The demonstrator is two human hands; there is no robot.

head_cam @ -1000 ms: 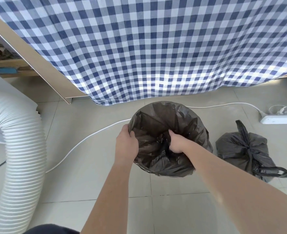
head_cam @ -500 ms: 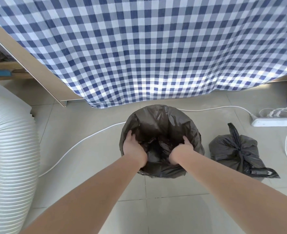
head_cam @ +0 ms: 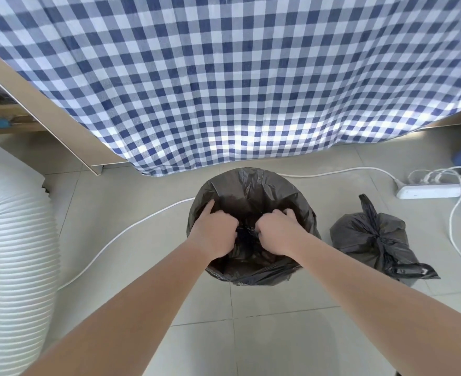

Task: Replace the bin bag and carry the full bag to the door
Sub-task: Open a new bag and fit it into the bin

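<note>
A round bin stands on the tiled floor, wrapped in a fresh black bin bag [head_cam: 251,191] whose edge folds over the rim. Both my hands are down inside its mouth. My left hand [head_cam: 214,233] presses on the liner at the left inner side, fingers curled into the plastic. My right hand [head_cam: 276,232] does the same just right of centre. My fingertips are hidden in the folds. The full black bag [head_cam: 373,237], tied at the top, lies on the floor to the bin's right.
A blue-and-white checked cloth [head_cam: 237,77] hangs just behind the bin. A white ribbed hose [head_cam: 15,253] curves at the left. A white cable [head_cam: 131,229] runs across the floor behind the bin to a power strip [head_cam: 428,191] at the right.
My left hand has moved from the bin's left rim to inside the bag, and both hands now sit close together, pushing the liner down. The view has shifted slightly.
</note>
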